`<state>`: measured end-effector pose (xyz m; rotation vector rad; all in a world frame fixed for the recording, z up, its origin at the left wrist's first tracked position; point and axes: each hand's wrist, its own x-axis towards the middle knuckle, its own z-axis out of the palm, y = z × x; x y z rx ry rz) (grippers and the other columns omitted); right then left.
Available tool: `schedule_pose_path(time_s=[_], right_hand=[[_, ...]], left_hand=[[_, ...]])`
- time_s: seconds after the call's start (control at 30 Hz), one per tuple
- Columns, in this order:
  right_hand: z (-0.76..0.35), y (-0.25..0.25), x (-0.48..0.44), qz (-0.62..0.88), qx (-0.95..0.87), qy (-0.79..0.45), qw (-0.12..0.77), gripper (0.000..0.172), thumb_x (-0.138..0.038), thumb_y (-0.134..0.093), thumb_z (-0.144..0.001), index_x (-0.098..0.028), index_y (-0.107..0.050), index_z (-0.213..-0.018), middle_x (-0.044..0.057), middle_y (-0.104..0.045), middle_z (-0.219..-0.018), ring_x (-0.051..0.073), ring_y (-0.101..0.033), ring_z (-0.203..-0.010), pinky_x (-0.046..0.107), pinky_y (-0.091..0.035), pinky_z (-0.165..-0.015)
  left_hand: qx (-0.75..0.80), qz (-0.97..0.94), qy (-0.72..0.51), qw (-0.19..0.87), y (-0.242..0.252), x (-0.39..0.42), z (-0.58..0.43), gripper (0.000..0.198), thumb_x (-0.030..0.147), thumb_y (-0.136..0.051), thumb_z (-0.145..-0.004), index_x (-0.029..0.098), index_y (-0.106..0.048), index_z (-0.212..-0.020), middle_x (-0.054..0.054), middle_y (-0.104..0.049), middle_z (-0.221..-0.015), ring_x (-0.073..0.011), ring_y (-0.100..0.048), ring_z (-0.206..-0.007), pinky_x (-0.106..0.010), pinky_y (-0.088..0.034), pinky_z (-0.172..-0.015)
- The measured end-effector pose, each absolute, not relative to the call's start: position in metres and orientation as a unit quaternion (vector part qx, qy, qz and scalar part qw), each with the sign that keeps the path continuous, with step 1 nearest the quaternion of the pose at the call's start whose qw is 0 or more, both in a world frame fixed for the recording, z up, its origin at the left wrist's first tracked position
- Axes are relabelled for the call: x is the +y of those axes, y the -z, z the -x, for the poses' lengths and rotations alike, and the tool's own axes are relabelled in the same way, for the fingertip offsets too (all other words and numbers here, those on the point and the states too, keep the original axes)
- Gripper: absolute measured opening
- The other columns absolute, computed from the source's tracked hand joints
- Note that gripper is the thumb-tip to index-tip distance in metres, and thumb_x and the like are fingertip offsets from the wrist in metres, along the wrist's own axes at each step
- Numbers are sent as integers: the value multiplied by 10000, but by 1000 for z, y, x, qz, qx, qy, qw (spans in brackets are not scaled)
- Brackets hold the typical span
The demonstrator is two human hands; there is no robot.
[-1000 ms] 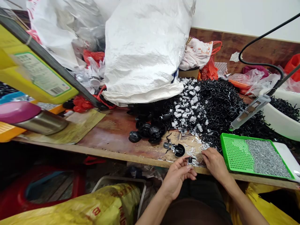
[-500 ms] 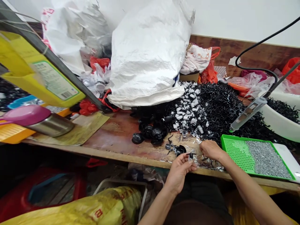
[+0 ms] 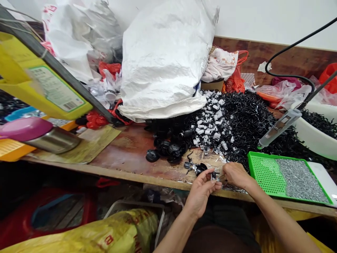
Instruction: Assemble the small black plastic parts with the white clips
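Seen from above, at the near edge of a worn wooden workbench (image 3: 126,154), the person's left hand (image 3: 201,191) pinches a small black plastic part (image 3: 213,174) between thumb and fingertips, holding it just off the bench edge. The right hand (image 3: 235,174) meets it from the right, fingers bunched against the same part. Whether they grip a pin of their own cannot be told. The likely mishap is a drop: the part hangs over the edge, so a slip would probably send it down among the bags below, such as the yellow plastic sack (image 3: 105,232). Loose thin silver pins (image 3: 231,187) scattered under the right hand could also be swept off. Counting outward, there are two hands and one held part. One assembled black piece with a round disc (image 3: 198,168) lies just beyond the left fingers. One green perforated plastic tray (image 3: 263,168) sits to the right, holding silver screws (image 3: 297,179) too many to count. About half a dozen black domed caps (image 3: 165,149) are clustered nearby. One grey electric screwdriver (image 3: 280,126) hangs on a black cable. Farther back are one heap of black plastic pieces (image 3: 250,116), uncountable, mixed with small white pieces (image 3: 210,123), and one large white woven sack (image 3: 165,59).
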<state>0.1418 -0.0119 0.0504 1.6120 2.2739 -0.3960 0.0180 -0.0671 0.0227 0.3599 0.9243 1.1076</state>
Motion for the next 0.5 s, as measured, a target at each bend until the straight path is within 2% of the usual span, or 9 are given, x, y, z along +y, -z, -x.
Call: schedule_pose_path(time_s=[0.13,0.3,0.4,0.5], right_hand=[[-137,-49,-3,-577,786,161,154,186,-100,-526,-598,-153,-647,-730,110,-661,-775,201,-603,-757,230,-385,-593],[-144,-44,0,-595,774,188,109,122,-74,-524,-529,-149,-613,-564,92,-646,-654,203,-595,-658,229,-361,-521],[-153,-41,-3,-596,773,214,50,106,-87,-492,-549,-153,-564,-509,44,-601,-547,161,-564,-569,210,-342,-484],[-162,-39,-8,-585,775,238,-24,105,-98,-448,-611,-156,-526,-570,3,-566,-575,113,-526,-569,182,-357,-497]], left_hand=[[431,-183,-527,709,-18,-64,-20,316,202,-673,-531,153,-559,-821,22,-570,-648,-116,-588,-570,-253,-454,-582],[452,-210,-526,688,-14,-63,-22,309,204,-670,-529,134,-571,-813,14,-592,-573,-108,-577,-543,-237,-450,-568],[456,-197,-536,682,-14,-63,-23,343,194,-682,-508,139,-575,-829,11,-600,-609,-111,-581,-559,-236,-452,-566],[447,-184,-539,690,-14,-63,-25,353,182,-704,-469,137,-594,-801,7,-603,-623,-120,-583,-564,-247,-454,-568]])
